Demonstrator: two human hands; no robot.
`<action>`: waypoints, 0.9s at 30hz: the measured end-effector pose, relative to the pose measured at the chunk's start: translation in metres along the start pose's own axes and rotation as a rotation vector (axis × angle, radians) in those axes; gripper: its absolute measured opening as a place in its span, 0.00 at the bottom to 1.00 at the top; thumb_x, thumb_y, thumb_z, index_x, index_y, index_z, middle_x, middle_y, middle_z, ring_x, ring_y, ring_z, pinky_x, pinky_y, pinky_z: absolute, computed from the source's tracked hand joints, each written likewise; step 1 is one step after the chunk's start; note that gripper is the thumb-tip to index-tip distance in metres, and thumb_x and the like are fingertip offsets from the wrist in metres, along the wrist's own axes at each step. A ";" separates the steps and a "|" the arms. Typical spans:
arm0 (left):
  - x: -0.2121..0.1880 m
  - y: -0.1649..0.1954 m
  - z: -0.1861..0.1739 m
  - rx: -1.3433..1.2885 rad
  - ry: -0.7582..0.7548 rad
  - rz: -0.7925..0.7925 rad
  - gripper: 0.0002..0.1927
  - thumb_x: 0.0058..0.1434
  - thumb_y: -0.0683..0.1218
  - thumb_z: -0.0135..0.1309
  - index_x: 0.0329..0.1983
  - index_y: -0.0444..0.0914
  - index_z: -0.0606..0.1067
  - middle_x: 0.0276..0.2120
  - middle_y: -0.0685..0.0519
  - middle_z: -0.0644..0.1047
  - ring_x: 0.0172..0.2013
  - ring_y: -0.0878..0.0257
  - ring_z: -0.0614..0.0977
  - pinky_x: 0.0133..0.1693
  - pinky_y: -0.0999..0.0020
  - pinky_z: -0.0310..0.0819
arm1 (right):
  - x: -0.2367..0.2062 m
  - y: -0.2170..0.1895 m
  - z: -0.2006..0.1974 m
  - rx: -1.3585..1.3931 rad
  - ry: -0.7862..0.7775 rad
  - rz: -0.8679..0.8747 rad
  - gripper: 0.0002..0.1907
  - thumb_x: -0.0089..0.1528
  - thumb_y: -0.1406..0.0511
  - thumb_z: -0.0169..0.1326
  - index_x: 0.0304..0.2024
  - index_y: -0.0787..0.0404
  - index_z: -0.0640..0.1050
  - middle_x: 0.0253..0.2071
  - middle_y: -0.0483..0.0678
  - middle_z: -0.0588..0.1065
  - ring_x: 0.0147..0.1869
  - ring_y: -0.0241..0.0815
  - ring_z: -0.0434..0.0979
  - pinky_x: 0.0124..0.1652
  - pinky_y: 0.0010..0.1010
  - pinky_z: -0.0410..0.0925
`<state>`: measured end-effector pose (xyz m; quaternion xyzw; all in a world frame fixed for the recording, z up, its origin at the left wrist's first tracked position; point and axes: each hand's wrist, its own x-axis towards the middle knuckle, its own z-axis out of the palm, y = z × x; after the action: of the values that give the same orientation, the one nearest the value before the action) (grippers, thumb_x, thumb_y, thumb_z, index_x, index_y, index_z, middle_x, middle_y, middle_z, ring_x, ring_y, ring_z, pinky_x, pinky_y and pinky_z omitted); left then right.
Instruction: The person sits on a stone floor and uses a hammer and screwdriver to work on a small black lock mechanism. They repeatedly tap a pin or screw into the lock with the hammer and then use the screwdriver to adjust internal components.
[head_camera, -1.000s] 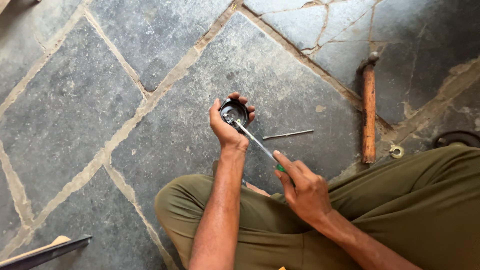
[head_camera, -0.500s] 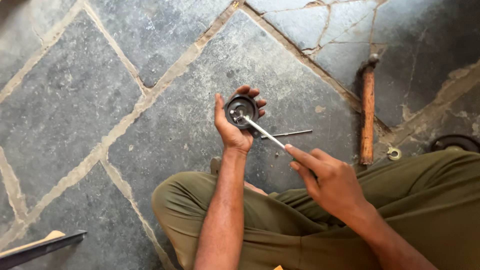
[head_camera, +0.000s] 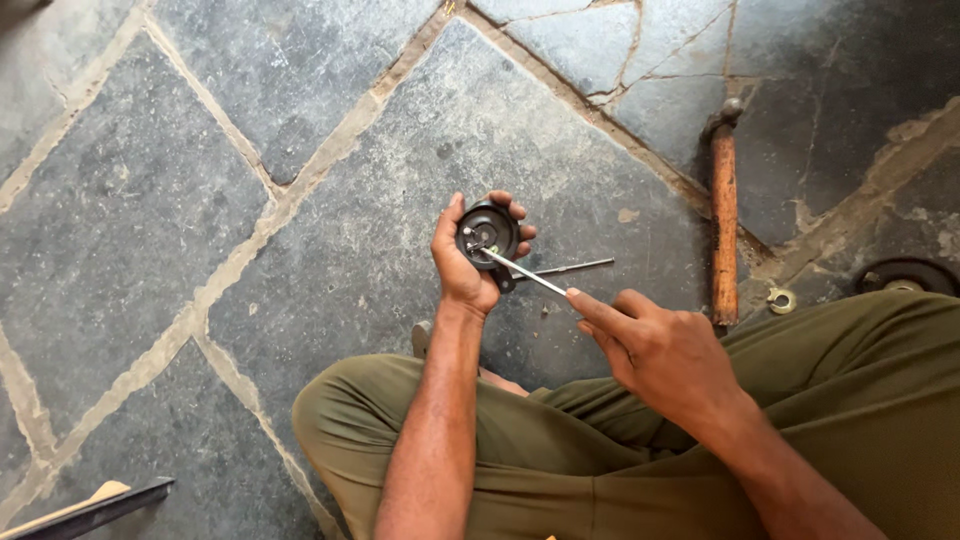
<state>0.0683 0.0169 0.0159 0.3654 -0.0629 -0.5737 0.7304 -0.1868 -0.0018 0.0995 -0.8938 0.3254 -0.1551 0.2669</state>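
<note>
Our left hand (head_camera: 462, 262) wraps its fingers around a round black metal pulley (head_camera: 487, 232), tilting its face up so our right hand (head_camera: 660, 350), fingers pinching a thin steel screwdriver (head_camera: 522, 272), reaches its centre above the stone floor (head_camera: 300, 200).

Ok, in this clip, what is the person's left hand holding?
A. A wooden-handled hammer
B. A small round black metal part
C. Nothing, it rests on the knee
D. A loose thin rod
B: the left hand wraps around a small round black part, while the right hand pokes a thin metal tool into it; the hammer lies untouched on the stone floor.
</note>
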 end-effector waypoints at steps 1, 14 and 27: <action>0.001 0.001 -0.001 -0.008 0.015 -0.013 0.29 0.71 0.63 0.40 0.46 0.35 0.77 0.37 0.45 0.80 0.34 0.51 0.85 0.33 0.62 0.83 | -0.001 0.002 0.005 0.015 0.007 0.005 0.21 0.62 0.60 0.58 0.59 0.45 0.79 0.25 0.45 0.72 0.19 0.45 0.73 0.22 0.39 0.67; -0.017 0.010 0.011 -0.138 0.145 0.193 0.37 0.72 0.69 0.35 0.48 0.33 0.77 0.38 0.44 0.81 0.36 0.51 0.84 0.37 0.60 0.84 | 0.025 -0.015 0.017 0.429 0.263 0.126 0.22 0.67 0.64 0.57 0.65 0.54 0.76 0.40 0.52 0.82 0.30 0.43 0.77 0.31 0.34 0.68; -0.018 0.004 0.012 0.093 -0.095 0.064 0.39 0.72 0.72 0.36 0.51 0.33 0.76 0.40 0.43 0.81 0.34 0.53 0.85 0.34 0.65 0.82 | 0.003 -0.023 -0.033 -0.008 -0.144 0.085 0.22 0.61 0.57 0.58 0.59 0.40 0.80 0.24 0.48 0.73 0.26 0.52 0.76 0.27 0.45 0.68</action>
<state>0.0597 0.0272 0.0329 0.3689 -0.1359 -0.5631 0.7269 -0.1882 -0.0013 0.1398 -0.8890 0.3438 -0.0774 0.2925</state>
